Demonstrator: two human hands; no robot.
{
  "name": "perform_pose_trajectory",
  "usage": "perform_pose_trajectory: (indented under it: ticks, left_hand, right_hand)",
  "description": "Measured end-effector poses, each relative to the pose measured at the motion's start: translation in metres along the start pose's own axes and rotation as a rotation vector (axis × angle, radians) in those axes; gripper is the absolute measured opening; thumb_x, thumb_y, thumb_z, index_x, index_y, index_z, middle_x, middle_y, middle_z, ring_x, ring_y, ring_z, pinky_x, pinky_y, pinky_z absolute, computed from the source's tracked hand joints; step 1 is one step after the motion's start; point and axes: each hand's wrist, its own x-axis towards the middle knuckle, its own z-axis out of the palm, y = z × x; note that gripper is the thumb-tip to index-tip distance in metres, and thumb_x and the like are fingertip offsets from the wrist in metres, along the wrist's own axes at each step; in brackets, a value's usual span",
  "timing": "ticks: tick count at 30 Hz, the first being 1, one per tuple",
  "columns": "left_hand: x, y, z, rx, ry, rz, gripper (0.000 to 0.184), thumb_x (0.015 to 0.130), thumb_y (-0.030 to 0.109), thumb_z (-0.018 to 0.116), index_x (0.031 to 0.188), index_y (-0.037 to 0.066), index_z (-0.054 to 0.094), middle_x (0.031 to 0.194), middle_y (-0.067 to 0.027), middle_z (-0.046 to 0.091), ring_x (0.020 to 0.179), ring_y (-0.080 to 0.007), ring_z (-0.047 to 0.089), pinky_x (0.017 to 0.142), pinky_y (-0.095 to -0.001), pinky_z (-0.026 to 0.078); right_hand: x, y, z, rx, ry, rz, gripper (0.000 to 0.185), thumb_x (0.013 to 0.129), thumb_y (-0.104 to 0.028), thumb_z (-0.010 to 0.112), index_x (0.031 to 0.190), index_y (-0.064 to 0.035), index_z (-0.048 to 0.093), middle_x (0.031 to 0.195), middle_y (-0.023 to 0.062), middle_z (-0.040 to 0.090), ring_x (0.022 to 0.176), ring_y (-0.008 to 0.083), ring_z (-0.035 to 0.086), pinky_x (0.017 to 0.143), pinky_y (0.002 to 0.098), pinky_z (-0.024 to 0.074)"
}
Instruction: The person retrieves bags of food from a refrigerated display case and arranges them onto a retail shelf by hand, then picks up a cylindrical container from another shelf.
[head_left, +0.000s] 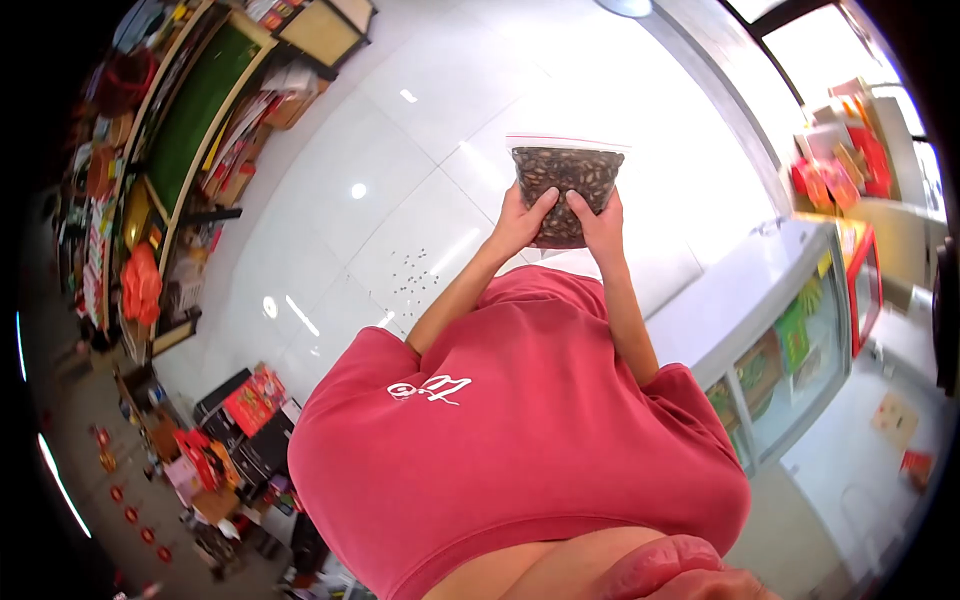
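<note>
A clear zip bag full of dark, mottled brown seeds or beans is held upright in front of my chest, its pink seal strip along the top. My left hand grips the bag's lower left side, with the thumb across its near face. On the lower right side my right hand holds it the same way, the two thumbs close together. The other fingers are mostly hidden behind the bag. Whether the seal is closed cannot be made out. Small dark bits lie scattered on the white tiles to the left.
Shelving crowded with goods runs along the left, with an orange plastic bag hanging there. Boxes are piled lower left. A glass-fronted cooler stands at my right. Beyond it, red packages sit on a counter. Glossy tiles cover the floor.
</note>
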Motion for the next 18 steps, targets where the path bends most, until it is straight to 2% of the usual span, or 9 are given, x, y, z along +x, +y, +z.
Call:
perform_pose_trajectory:
  ticks: [3, 6, 11, 14, 17, 18]
  left_hand:
    - [0.046, -0.002, -0.015, 0.056, 0.107, 0.025, 0.035, 0.096, 0.013, 0.056, 0.126, -0.002, 0.048, 0.116, -0.0093, 0.062, 0.105, -0.0161, 0.058, 0.092, -0.0314, 0.047]
    - [0.114, 0.011, -0.021, 0.103, 0.254, 0.018, 0.036, 0.093, 0.018, 0.061, 0.120, -0.004, 0.051, 0.110, -0.0100, 0.065, 0.100, -0.0153, 0.060, 0.087, -0.0312, 0.050]
    - [0.223, 0.036, -0.040, 0.158, 0.377, 0.088, 0.041, 0.094, 0.023, 0.061, 0.124, -0.002, 0.049, 0.109, -0.0099, 0.064, 0.098, -0.0149, 0.059, 0.086, -0.0317, 0.049]
    - [0.281, 0.049, -0.047, 0.252, 0.420, 0.171, 0.040, 0.096, 0.019, 0.057, 0.129, -0.001, 0.044, 0.115, -0.0095, 0.061, 0.104, -0.0149, 0.056, 0.091, -0.0314, 0.046]
    - [0.313, 0.061, -0.070, 0.212, 0.481, 0.154, 0.040, 0.098, 0.018, 0.055, 0.131, 0.000, 0.043, 0.118, -0.0087, 0.059, 0.108, -0.0144, 0.054, 0.094, -0.0306, 0.044]
    - [0.328, 0.060, -0.077, 0.204, 0.509, 0.158, 0.040, 0.098, 0.018, 0.055, 0.131, 0.000, 0.043, 0.118, -0.0087, 0.059, 0.108, -0.0144, 0.054, 0.094, -0.0306, 0.044]
  right_hand:
    - [0.060, 0.013, 0.009, -0.085, -0.084, -0.097, 0.045, 0.083, -0.019, 0.073, 0.116, 0.0051, 0.052, 0.105, 0.0118, 0.064, 0.096, 0.0171, 0.060, 0.086, 0.0305, 0.0474]
    - [0.143, 0.005, 0.022, -0.059, -0.162, -0.068, 0.046, 0.084, -0.020, 0.072, 0.117, 0.0049, 0.052, 0.105, 0.0115, 0.064, 0.096, 0.0170, 0.059, 0.086, 0.0308, 0.0473]
    - [0.266, -0.015, 0.053, -0.110, -0.229, -0.130, 0.052, 0.084, -0.023, 0.071, 0.124, 0.0013, 0.048, 0.106, 0.0162, 0.065, 0.098, 0.0229, 0.063, 0.085, 0.0343, 0.0492]
    - [0.321, -0.027, 0.066, -0.050, -0.217, -0.103, 0.052, 0.085, -0.022, 0.070, 0.125, 0.0015, 0.047, 0.107, 0.0166, 0.066, 0.098, 0.0218, 0.063, 0.085, 0.0334, 0.0496]
    - [0.367, -0.027, 0.096, -0.078, -0.264, -0.122, 0.051, 0.086, -0.021, 0.070, 0.126, 0.0013, 0.048, 0.108, 0.0159, 0.065, 0.099, 0.0206, 0.063, 0.085, 0.0327, 0.0494]
    - [0.386, -0.020, 0.101, -0.048, -0.311, -0.073, 0.048, 0.087, -0.020, 0.068, 0.126, 0.0012, 0.048, 0.110, 0.0131, 0.063, 0.100, 0.0192, 0.060, 0.087, 0.0320, 0.0476]
